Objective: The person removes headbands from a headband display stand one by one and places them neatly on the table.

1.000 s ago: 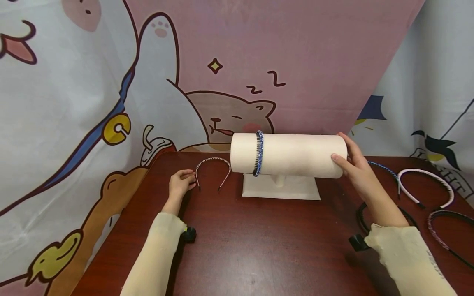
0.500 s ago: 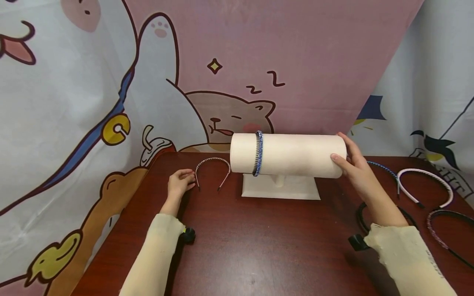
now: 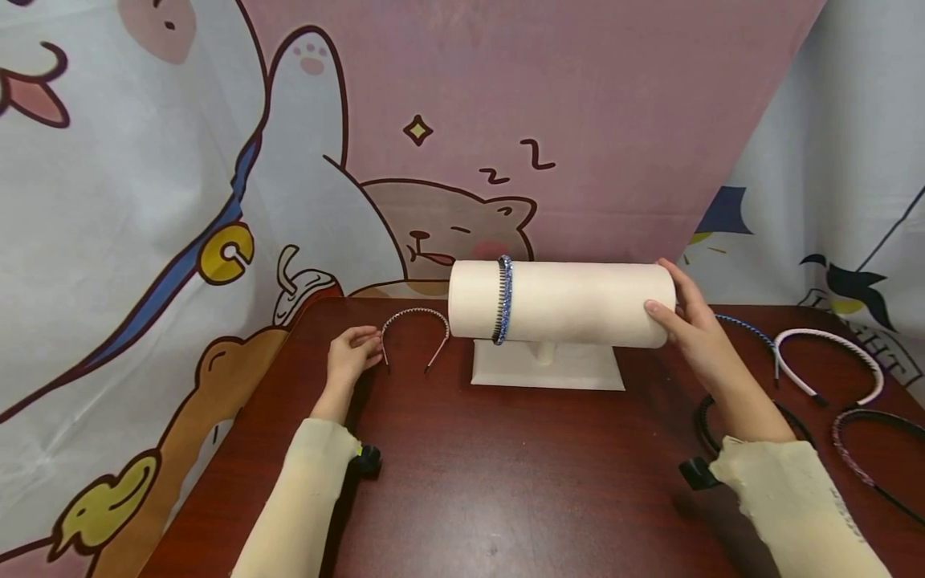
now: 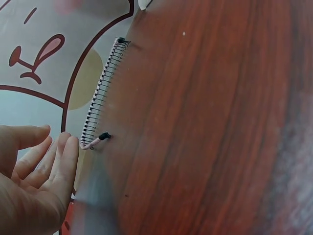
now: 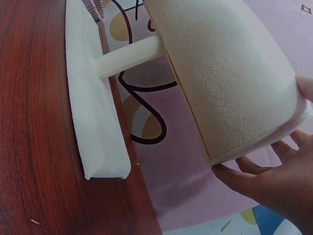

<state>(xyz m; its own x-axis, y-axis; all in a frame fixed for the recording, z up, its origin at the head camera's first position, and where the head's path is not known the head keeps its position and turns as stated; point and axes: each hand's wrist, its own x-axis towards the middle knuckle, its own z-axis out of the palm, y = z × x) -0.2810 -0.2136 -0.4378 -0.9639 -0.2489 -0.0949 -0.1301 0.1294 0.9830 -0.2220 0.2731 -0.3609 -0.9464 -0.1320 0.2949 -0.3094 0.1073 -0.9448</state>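
Observation:
A cream headband display stand [image 3: 585,305], a padded horizontal roll on a post and flat base, stands at the back of the table. A glittery blue toothed headband [image 3: 504,297] goes round the roll near its left end. My right hand [image 3: 690,325] grips the roll's right end, thumb in front; in the right wrist view the fingers [image 5: 239,178] lie along its end edge. Left of the stand, a thin pale pink headband [image 4: 100,93] rests on the table. My left hand [image 3: 348,357] is beside it, fingers extended and loosely bent, holding nothing; whether the fingertips touch it I cannot tell.
Several headbands lie on the right of the table: a blue one [image 3: 751,327], a white one [image 3: 870,361], a black one [image 3: 702,421] partly behind my right forearm, and a dark pinkish one [image 3: 841,445]. A printed cartoon cloth [image 3: 614,120] hangs behind the table [image 3: 506,482].

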